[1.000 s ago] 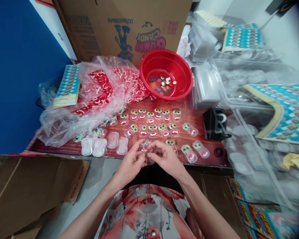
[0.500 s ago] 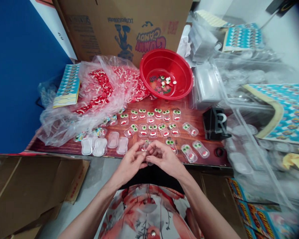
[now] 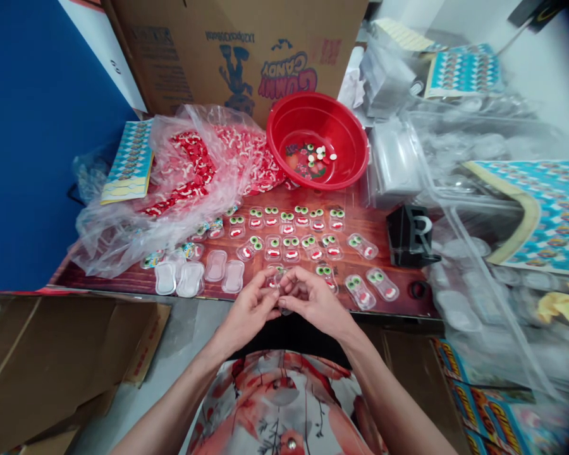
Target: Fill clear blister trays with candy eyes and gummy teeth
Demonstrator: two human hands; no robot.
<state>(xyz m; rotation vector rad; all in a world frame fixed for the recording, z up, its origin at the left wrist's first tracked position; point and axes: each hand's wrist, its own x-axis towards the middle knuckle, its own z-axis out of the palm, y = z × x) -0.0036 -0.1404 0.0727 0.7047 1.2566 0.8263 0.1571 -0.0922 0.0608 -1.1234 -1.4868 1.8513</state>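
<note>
My left hand (image 3: 252, 308) and my right hand (image 3: 313, 304) meet at the table's front edge, fingertips bent together. Between them they pinch a small clear plastic blister pack (image 3: 285, 310), mostly covered by the fingers. Just beyond the fingertips, part of a filled candy pack (image 3: 274, 278) shows. Several clear packs with green gummy eyes and red-and-white gummy mouths (image 3: 291, 247) lie in rows behind my hands. To the right are more filled packs (image 3: 360, 292). Left of my hands rest several clear packs with no candy visible inside (image 3: 190, 280).
A red basin (image 3: 317, 139) holds a few gummy eyes. Beside it spreads a plastic bag of red-and-white gummies (image 3: 189, 170). A cardboard box (image 3: 227, 57) stands behind. On the right are a black tape dispenser (image 3: 410, 237) and clear plastic bins (image 3: 455, 215). Label sheets (image 3: 129, 161) lie left.
</note>
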